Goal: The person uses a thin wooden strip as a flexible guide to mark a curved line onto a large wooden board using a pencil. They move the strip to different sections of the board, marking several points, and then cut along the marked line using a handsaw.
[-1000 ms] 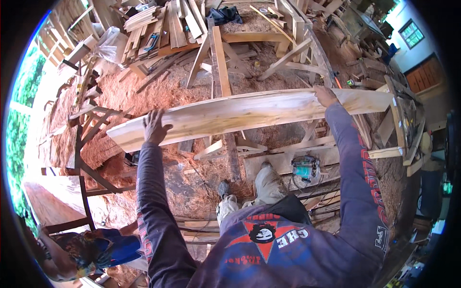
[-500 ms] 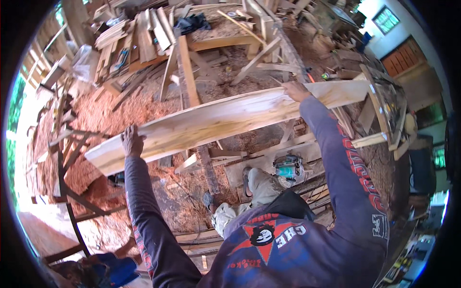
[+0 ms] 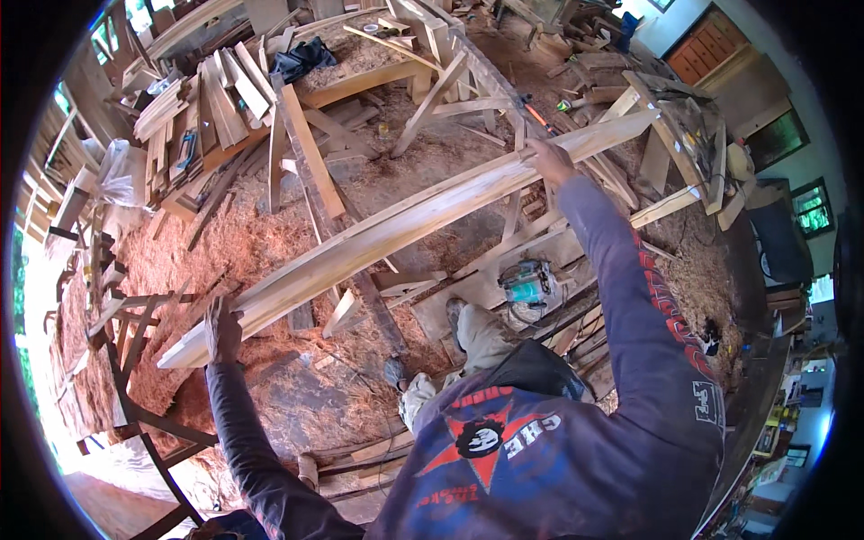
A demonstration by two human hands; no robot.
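Note:
A long pale wooden board [image 3: 387, 238] is held across in front of me, tilted so its narrow edge and part of a face show. My left hand [image 3: 223, 331] grips it close to its left end, fingers over the top edge. Further along, my right hand [image 3: 547, 163] is closed on the board's far edge, short of the right end. Under the board runs a wooden trestle [image 3: 310, 162] with an upright beam; whether the board touches it I cannot tell. A teal power planer [image 3: 527, 284] lies below the board, beside my feet.
Wood shavings [image 3: 229, 247] cover the ground at left. Stacked planks [image 3: 211, 112] lie at the far left, with a dark cloth [image 3: 303, 58] nearby. A wooden frame [image 3: 670, 135] stands off the board's right end. Dark metal or wooden legs [image 3: 153, 423] stand at lower left.
The board has rolled so more of its edge and less of its broad face shows. Its left end has dropped nearer to me, with both hands still on it. My view has shifted.

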